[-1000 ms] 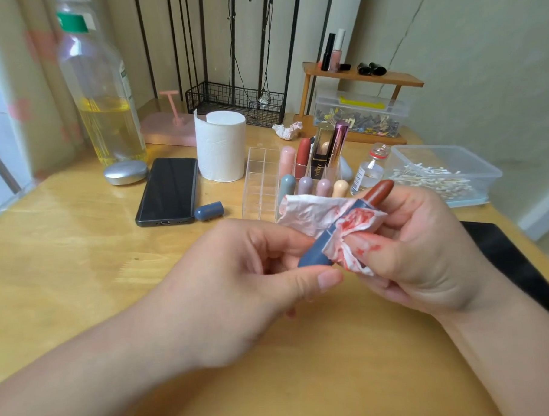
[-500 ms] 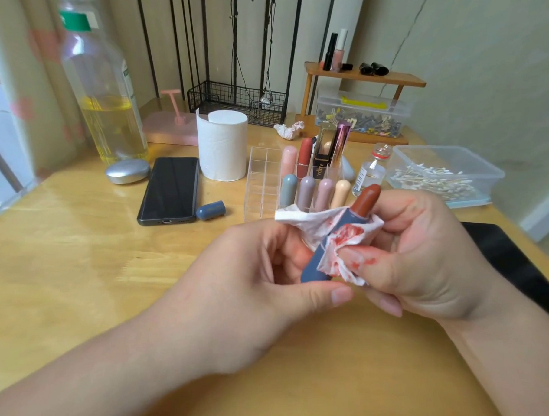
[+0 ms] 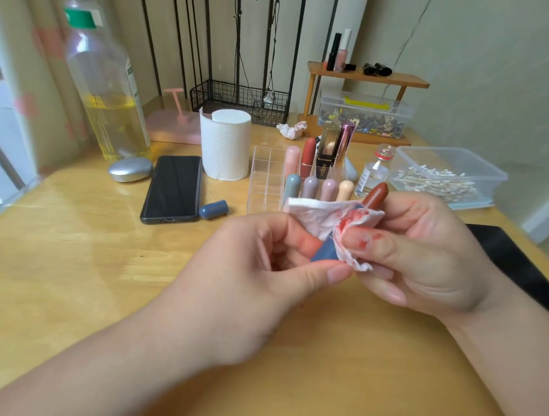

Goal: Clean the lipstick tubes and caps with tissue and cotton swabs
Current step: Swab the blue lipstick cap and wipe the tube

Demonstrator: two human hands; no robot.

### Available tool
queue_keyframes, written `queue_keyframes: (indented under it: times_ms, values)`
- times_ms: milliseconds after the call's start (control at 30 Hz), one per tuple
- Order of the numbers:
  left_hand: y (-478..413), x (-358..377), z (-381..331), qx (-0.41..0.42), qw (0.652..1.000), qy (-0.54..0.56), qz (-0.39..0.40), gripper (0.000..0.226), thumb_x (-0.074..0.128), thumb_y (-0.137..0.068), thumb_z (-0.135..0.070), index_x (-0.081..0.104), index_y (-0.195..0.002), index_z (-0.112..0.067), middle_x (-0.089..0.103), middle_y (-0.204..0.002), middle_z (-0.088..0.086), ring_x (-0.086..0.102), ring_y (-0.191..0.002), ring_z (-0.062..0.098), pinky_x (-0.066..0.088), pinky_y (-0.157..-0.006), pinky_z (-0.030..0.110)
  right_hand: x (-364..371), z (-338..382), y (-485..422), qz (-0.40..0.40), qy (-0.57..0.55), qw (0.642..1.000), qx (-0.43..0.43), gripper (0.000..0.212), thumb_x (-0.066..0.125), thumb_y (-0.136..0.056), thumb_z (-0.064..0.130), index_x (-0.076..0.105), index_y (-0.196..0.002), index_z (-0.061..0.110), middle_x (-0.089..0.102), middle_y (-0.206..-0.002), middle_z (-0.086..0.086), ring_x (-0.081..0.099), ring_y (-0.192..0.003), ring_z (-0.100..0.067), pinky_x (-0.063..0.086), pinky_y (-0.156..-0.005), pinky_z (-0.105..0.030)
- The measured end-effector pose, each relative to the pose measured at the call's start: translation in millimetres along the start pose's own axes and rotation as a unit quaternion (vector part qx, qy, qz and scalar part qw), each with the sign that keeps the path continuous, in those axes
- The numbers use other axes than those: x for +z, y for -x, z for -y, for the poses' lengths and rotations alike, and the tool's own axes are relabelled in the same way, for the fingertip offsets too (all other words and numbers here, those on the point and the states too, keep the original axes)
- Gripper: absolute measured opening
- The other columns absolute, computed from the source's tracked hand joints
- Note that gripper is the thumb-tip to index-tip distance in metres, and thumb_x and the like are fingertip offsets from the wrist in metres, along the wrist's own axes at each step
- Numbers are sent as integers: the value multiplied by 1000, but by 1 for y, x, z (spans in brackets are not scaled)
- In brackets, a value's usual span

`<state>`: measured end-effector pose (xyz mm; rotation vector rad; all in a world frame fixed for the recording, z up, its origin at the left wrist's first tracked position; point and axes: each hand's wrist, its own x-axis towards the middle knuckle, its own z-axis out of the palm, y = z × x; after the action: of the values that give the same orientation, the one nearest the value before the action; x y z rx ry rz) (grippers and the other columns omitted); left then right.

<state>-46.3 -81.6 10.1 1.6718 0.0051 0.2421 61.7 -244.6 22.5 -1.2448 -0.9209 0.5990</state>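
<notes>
A blue lipstick tube (image 3: 325, 252) with its brown-red bullet (image 3: 376, 195) extended is held between both hands above the wooden table (image 3: 80, 263). My left hand (image 3: 263, 271) grips the tube's lower end. My right hand (image 3: 426, 257) pinches a white tissue (image 3: 317, 213), smeared red, around the tube's middle; red marks show on its thumb. The tube's blue cap (image 3: 213, 209) lies on the table beside a phone (image 3: 173, 188). A clear organizer (image 3: 265, 176) holds several capped lipsticks. A plastic box of cotton swabs (image 3: 448, 176) stands at the right.
A tissue roll (image 3: 226, 144), a silver oval object (image 3: 130, 169) and a large bottle of yellow liquid (image 3: 108, 98) stand at the back left. A small glass bottle (image 3: 372, 172), a crumpled tissue (image 3: 291, 129), a wooden shelf (image 3: 368, 78) and a black pad (image 3: 521, 260) lie right.
Both hands have closed a little nearer each other, and the tissue has bunched tighter around the tube's middle. The tube stays tilted with its bullet toward the upper right.
</notes>
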Motion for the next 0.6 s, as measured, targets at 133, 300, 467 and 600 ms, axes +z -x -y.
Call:
queue_keyframes:
  times_ms: [133, 300, 467, 600]
  values:
    - [-2, -4, 2, 20, 993, -104, -54, 35, 88, -68, -40, 65, -78, -17, 68, -70, 7, 58, -61, 29, 51, -62, 45, 1, -8, -4, -31, 35, 999, 13, 25, 84, -74, 27, 74, -83, 7, 62, -66, -8, 38, -35, -14, 34, -35, -20]
    - [-7, -7, 6, 8, 999, -45, -27, 31, 92, -65, -31, 66, -76, -17, 66, -66, 0, 54, -62, 15, 49, -62, 36, -6, -9, -6, -10, -43, 998, 54, 22, 87, -68, 13, 74, -83, 2, 53, -69, -22, 40, -41, -9, 36, -34, -17]
    - [-13, -21, 8, 49, 992, 119, 14, 26, 78, -75, -30, 73, -86, -6, 70, -85, -3, 63, -82, 11, 47, -83, 24, -29, -6, -5, 71, -249, 964, 54, 9, 69, -85, 0, 69, -95, -1, 65, -74, -10, 56, -54, -8, 43, -43, -16]
    - [-16, -23, 13, 41, 979, 198, 39, 40, 82, -71, -24, 73, -98, 5, 73, -99, 21, 65, -93, 31, 54, -95, 37, -23, -13, -4, 76, -201, 973, 83, 11, 69, -85, 7, 73, -95, 5, 68, -79, -8, 57, -60, -11, 39, -45, -18]
